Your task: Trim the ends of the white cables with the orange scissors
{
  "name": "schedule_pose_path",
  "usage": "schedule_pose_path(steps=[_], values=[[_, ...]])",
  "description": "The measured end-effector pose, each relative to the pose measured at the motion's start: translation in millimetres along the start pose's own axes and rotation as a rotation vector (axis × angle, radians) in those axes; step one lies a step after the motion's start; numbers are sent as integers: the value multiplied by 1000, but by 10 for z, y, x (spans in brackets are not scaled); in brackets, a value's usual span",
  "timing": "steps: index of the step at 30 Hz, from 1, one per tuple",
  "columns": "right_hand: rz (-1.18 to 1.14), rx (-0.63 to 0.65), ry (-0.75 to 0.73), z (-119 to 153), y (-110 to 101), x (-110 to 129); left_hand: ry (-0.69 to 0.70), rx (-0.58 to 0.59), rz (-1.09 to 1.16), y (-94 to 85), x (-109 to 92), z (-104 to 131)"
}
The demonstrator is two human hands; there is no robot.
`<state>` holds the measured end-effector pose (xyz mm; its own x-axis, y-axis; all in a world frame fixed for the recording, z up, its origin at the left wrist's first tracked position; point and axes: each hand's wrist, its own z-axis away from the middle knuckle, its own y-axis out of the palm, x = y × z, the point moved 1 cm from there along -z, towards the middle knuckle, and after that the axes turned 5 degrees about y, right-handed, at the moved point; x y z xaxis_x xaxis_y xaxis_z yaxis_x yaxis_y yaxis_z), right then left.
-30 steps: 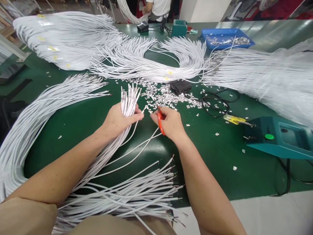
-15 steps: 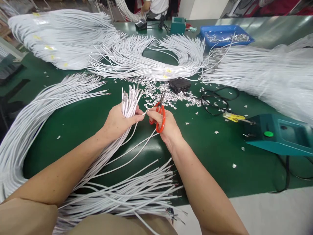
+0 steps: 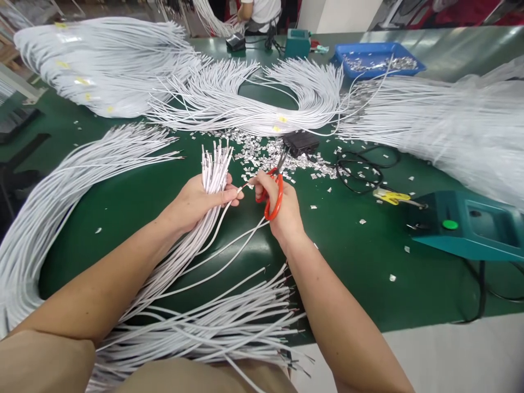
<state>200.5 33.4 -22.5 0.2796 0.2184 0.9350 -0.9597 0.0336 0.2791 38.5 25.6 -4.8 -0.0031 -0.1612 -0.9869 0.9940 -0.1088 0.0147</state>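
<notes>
My left hand (image 3: 204,199) is closed around an upright bunch of white cables (image 3: 215,170), and its thumb and finger pinch the end of one cable that bends out to the right. Thin red inner wire shows at that cable's tip. Close by on the right, my right hand (image 3: 282,202) has orange-handled scissors (image 3: 275,194) looped on its fingers, blades pointing up and away. Its thumb and fingertip are at the exposed wire tip; whether they still touch it is hard to tell. Two more cables run under the right hand.
Cable bundles (image 3: 262,109) lie across the back, left and front of the green table (image 3: 347,284). Silvery scraps (image 3: 262,153) surround a black box (image 3: 301,143). At right stands a teal machine (image 3: 466,224) with yellow pliers (image 3: 391,196). A blue tray (image 3: 379,60) and another person (image 3: 264,13) are behind.
My right hand, with the scissors, has shifted slightly right, away from my left hand. Red inner wire now shows at the pinched cable's tip. The held bunch has moved slightly left.
</notes>
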Motion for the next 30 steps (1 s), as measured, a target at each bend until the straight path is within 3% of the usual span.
schedule_pose_path(steps=[3,5,9,13,15,18,27,30], values=[[69,148,-47,41,27,41,16,2,-33,-36,6,-24],[124,156,-66,47,30,43,17,47,-103,-77,-5,-42],[243,-40,-45,13,-27,27,-1,156,-258,-180,-40,-69],[366,-213,-258,17,-62,62,-24,120,-329,-221,-47,-76],[400,-133,-314,34,-43,73,-13,94,-356,-203,-46,-68],[437,3,-267,51,-10,57,26,65,-396,-165,-49,-53],[507,68,-254,53,24,-22,58,14,-221,-126,-2,-74],[566,160,-223,49,2,-15,53,-25,-176,-130,9,-79]])
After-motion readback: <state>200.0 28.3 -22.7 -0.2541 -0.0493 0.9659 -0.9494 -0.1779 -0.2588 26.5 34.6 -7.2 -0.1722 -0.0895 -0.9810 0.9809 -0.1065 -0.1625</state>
